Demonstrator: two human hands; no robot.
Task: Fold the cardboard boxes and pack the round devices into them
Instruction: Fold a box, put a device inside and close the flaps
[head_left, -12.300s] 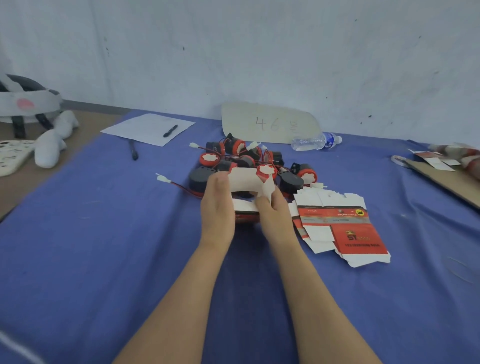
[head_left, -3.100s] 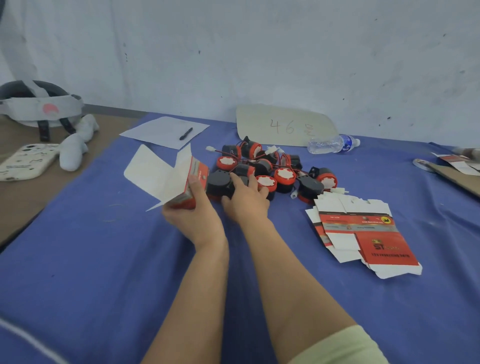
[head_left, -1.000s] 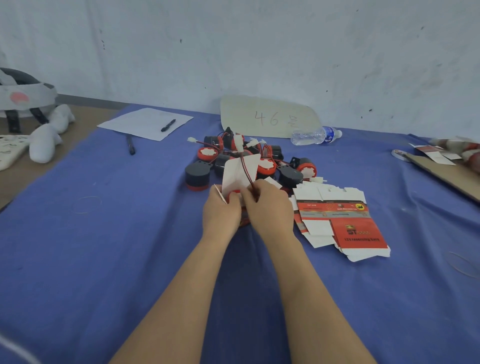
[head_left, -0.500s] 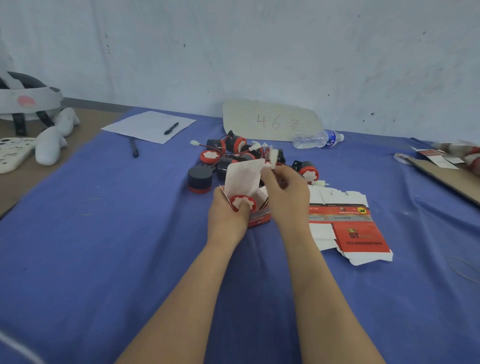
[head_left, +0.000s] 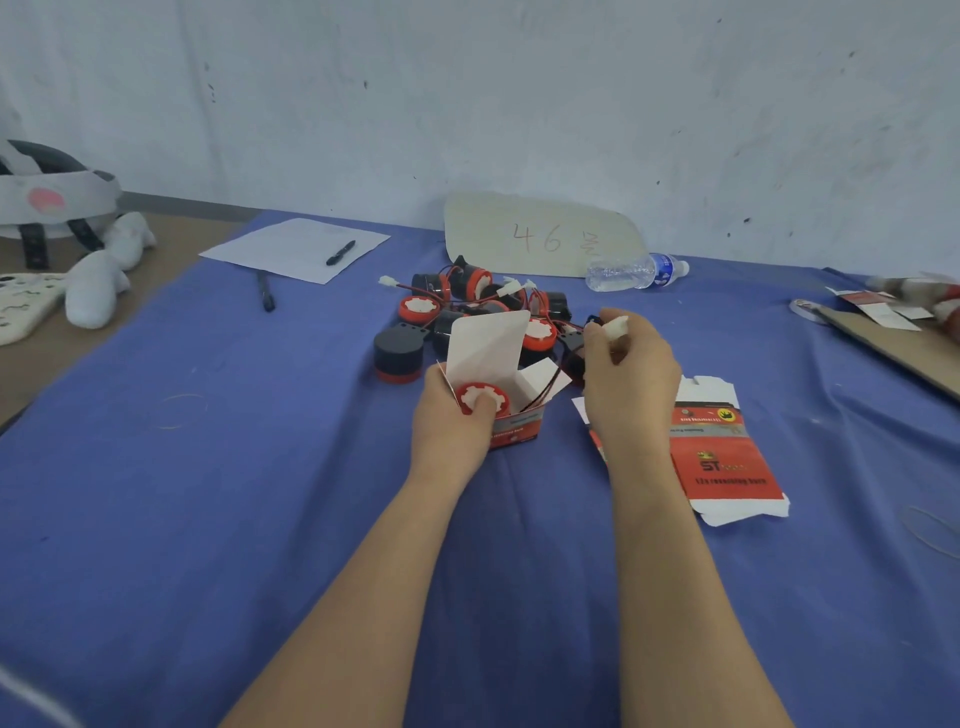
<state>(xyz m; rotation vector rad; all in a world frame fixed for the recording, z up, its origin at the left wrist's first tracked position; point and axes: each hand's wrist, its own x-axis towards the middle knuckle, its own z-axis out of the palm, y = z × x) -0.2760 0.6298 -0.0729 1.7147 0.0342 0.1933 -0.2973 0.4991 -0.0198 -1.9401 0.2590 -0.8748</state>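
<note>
The box (head_left: 514, 426) stands on the counter (head_left: 208, 467) at centre, just in front of the pile of round devices (head_left: 467, 299). Its lower left side is hidden behind the left hand (head_left: 449, 423), and its printed text is too small to read. The box is red and grey outside and white inside, with the lid flap raised upright. A round device (head_left: 480, 397), red-rimmed with a white centre, sits in the open top; its body is concealed by the box walls. The left hand grips the box, one fingertip resting on the device face. A red-and-black lead (head_left: 545, 387) runs from the box toward the right hand (head_left: 628, 384), which pinches a white connector (head_left: 617, 325) in curled fingers. Flat box blanks (head_left: 727, 457) lie just to the right, partly covered by the right wrist. A clear bottle (head_left: 631, 271) lies on its side near the wall.
</note>
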